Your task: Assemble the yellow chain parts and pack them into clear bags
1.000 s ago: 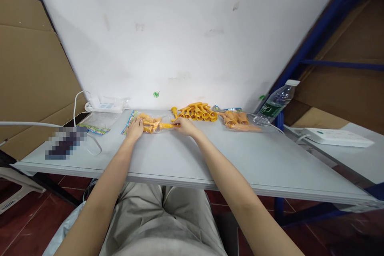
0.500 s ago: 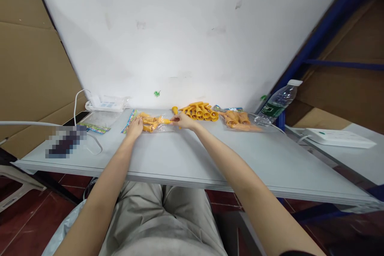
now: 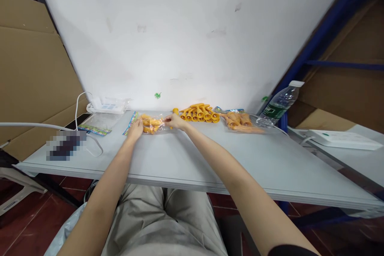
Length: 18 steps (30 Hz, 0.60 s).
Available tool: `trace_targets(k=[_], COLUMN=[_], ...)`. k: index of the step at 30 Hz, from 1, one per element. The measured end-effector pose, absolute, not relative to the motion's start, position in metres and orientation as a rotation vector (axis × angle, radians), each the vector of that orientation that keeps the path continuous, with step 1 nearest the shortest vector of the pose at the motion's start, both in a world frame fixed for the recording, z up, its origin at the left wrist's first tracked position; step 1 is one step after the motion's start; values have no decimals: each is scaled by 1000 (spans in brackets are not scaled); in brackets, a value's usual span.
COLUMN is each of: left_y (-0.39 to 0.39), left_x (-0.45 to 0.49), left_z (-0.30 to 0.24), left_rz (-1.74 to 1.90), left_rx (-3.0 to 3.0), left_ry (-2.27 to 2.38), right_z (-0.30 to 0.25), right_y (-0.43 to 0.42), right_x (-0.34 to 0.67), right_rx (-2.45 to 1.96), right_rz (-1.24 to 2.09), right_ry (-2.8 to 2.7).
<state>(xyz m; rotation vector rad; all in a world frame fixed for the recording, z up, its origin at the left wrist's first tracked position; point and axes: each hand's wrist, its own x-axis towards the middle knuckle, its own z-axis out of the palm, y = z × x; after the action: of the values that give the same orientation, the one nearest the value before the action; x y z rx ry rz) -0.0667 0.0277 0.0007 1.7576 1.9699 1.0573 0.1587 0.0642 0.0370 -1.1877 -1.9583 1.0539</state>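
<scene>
On the table a clear plastic bag (image 3: pixel 163 130) with a colourful header strip at its left end holds several yellow toy horns (image 3: pixel 150 129). My left hand (image 3: pixel 136 129) grips the bag near that strip, fingers closed over the film. At the bag's right end is my right hand (image 3: pixel 174 121), its fingers pinched on the thin end of a yellow toy horn (image 3: pixel 156 121) that lies mostly inside the film. Just right of this hand, against the wall, rests a pile of loose yellow toy horns (image 3: pixel 200 113), bells facing me.
A filled bag of horns (image 3: pixel 240 122) lies to the right beside a leaning water bottle (image 3: pixel 277 106). At left are a flat clear bag (image 3: pixel 100 122), a white power strip (image 3: pixel 109 106), a cable (image 3: pixel 39 125) and a blurred dark object (image 3: pixel 64 146). A white wall (image 3: pixel 186 40) stands behind.
My right hand has moved left toward the bag, carrying the horn further into it. My left hand stays on the bag.
</scene>
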Motion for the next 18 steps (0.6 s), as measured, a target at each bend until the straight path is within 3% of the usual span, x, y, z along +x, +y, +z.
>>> trace_targets(k=[10, 18], left_y=[16, 14], left_x=[-64, -61], left_z=[14, 12], left_rz=[1157, 1049], left_rx=[1597, 1658], left_ry=[2021, 2087], right_z=[37, 38], right_y=[59, 51], right_x=[150, 153], right_rx=[-1030, -1316], right_rz=[1568, 1300], right_ry=[-1562, -1441])
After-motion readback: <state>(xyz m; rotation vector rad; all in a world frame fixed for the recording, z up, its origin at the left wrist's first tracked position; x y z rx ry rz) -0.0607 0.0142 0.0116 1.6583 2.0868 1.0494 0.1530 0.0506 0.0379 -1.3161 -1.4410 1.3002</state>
